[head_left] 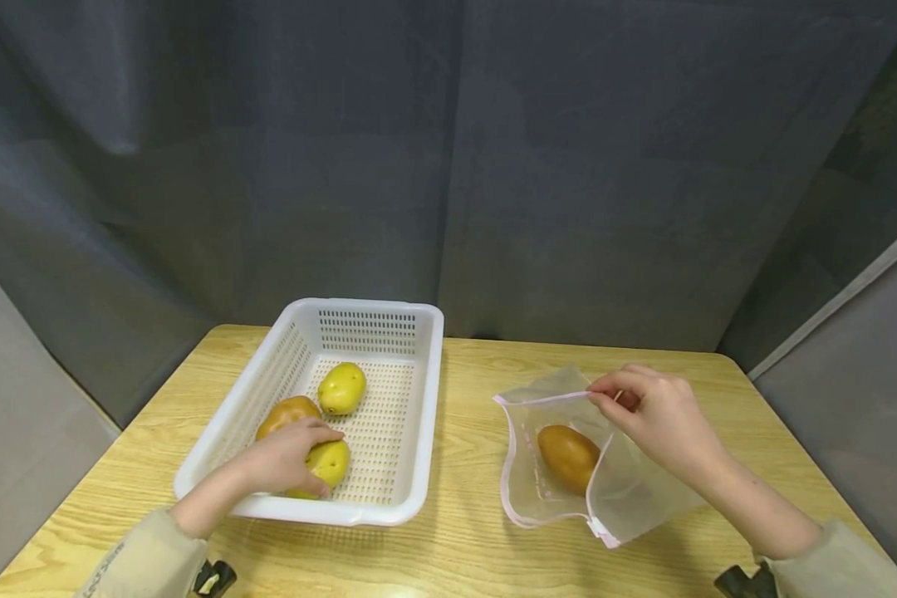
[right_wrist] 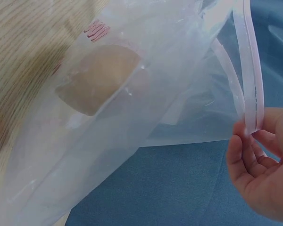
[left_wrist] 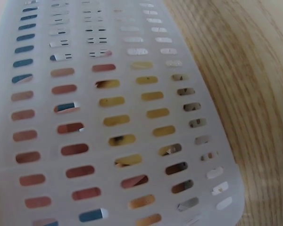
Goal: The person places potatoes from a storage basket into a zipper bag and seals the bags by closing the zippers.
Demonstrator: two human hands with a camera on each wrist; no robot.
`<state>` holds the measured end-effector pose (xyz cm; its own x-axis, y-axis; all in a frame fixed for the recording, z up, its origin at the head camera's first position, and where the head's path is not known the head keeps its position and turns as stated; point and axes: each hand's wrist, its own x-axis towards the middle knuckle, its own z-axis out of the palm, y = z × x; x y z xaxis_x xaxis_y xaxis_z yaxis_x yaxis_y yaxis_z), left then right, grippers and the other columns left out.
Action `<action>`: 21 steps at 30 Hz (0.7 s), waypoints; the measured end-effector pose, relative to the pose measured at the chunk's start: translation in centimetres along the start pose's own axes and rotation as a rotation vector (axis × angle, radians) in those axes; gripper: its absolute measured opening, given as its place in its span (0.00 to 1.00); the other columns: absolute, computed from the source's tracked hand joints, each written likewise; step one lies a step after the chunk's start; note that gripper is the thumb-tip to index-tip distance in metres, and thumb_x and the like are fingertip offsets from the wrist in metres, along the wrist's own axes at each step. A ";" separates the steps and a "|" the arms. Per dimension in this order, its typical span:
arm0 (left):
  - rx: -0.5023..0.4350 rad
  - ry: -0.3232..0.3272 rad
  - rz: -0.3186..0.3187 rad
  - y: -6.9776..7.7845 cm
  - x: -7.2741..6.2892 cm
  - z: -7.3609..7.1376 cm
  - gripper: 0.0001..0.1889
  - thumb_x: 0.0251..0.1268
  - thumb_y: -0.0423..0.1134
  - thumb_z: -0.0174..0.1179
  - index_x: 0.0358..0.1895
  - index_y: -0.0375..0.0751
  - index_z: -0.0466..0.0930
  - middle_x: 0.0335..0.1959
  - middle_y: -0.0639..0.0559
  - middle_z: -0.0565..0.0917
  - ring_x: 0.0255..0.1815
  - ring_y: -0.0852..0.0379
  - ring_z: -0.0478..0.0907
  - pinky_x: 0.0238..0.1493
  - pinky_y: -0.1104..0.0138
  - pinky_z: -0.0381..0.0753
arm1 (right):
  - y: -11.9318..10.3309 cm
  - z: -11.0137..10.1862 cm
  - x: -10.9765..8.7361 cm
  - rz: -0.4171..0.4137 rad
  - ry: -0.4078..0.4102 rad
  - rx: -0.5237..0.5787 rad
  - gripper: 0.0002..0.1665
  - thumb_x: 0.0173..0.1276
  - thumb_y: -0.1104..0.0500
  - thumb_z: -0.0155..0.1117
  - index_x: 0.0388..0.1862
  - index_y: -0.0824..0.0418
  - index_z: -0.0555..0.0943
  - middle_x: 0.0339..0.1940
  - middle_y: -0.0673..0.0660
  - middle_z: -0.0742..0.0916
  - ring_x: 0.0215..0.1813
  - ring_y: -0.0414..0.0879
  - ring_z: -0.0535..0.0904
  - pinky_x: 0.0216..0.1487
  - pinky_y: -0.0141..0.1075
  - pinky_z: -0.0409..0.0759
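In the head view my left hand [head_left: 290, 459] is inside the white plastic basket [head_left: 435, 399], its thumb and fingers round a yellow oval fruit [head_left: 330, 462] near the front wall. Through the slots of the basket wall [left_wrist: 92, 146], the left wrist view shows parts of that yellow fruit [left_wrist: 115, 120] and the hand. My right hand [head_left: 661, 411] pinches the rim of a clear zip bag [head_left: 643, 490], holding its mouth wide. Inside the bag lies a brown-orange oval fruit [head_left: 568, 458], seen through the plastic. The right wrist view shows fingertips [right_wrist: 237, 146] on the pink zip strip [right_wrist: 252, 70].
Another yellow fruit [head_left: 341, 389] and a brown-orange one [head_left: 287, 415], partly behind my left hand, lie in the basket. Basket and bag are on a light wooden table [head_left: 463, 465]. Dark cloth [head_left: 448, 166] hangs behind the table.
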<state>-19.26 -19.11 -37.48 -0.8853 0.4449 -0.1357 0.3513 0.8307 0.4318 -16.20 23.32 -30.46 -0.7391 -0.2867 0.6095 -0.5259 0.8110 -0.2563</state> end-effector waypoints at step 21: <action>0.012 0.063 -0.049 -0.2 0.1 0.3 0.39 0.35 0.43 0.72 0.57 0.30 0.70 0.57 0.34 0.72 0.58 0.35 0.67 0.57 0.44 0.65 | 0.1 0.1 -0.1 0.019 -0.021 0.003 0.06 0.50 0.65 0.70 0.25 0.54 0.83 0.22 0.43 0.80 0.21 0.30 0.70 0.20 0.25 0.71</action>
<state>-19.34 -19.11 -37.86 -0.9187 0.3822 -0.0996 0.3106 0.8549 0.4155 -16.21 23.36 -30.59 -0.7577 -0.2822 0.5884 -0.5129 0.8151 -0.2695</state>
